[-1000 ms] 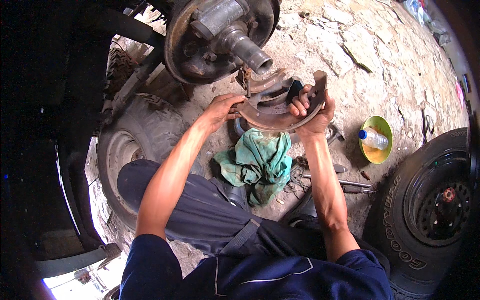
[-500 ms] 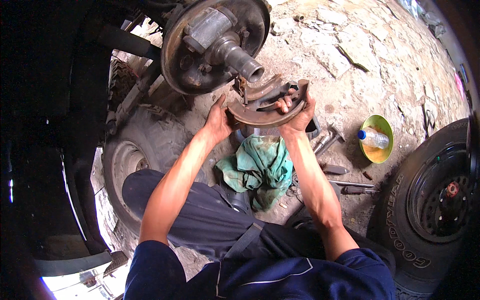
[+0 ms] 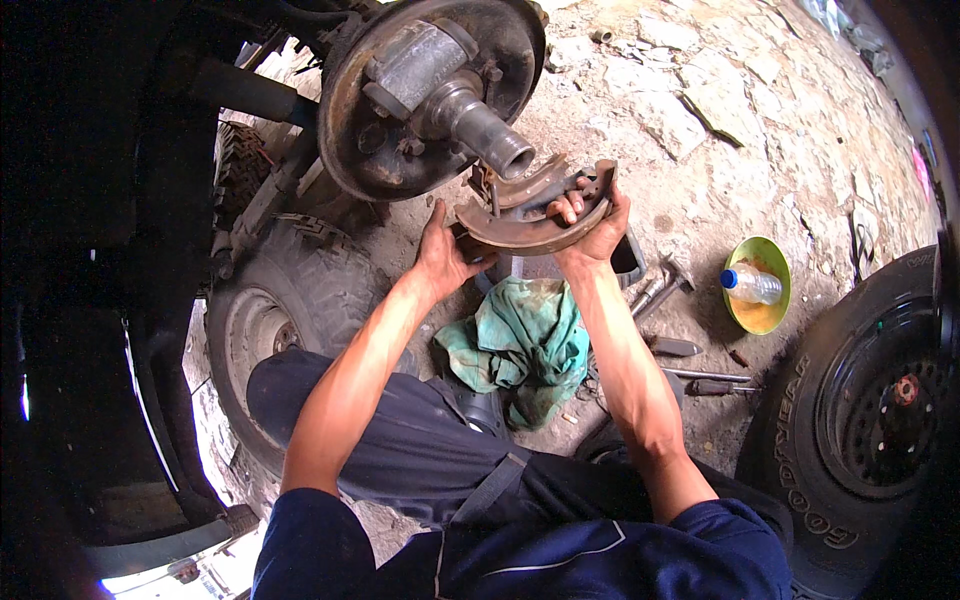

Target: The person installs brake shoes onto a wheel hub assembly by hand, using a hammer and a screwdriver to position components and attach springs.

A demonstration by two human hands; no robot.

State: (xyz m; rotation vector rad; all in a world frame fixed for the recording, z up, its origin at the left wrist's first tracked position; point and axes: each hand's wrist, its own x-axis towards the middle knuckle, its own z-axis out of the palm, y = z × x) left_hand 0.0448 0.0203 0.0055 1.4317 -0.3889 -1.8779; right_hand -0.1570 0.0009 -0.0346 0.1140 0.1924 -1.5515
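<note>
Brake shoes: a rusty curved pair, held just below the axle spindle of the backing plate.
Left hand: closed on the pair's left end.
Right hand: gripping the right end, fingers curled over the rim.
Below: green rag, tools on the ground.
Surface: cracked, dusty stone ground outdoors; loose wheel at right, yellow bowl holding a bottle.
Change: since a second ago the shoes have moved nearer the spindle.

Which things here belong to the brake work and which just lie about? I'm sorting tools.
In hand:
brake shoes, held by left hand and right hand
backing plate
axle spindle

Lying about:
green rag
bottle in yellow bowl
spare wheel
</note>
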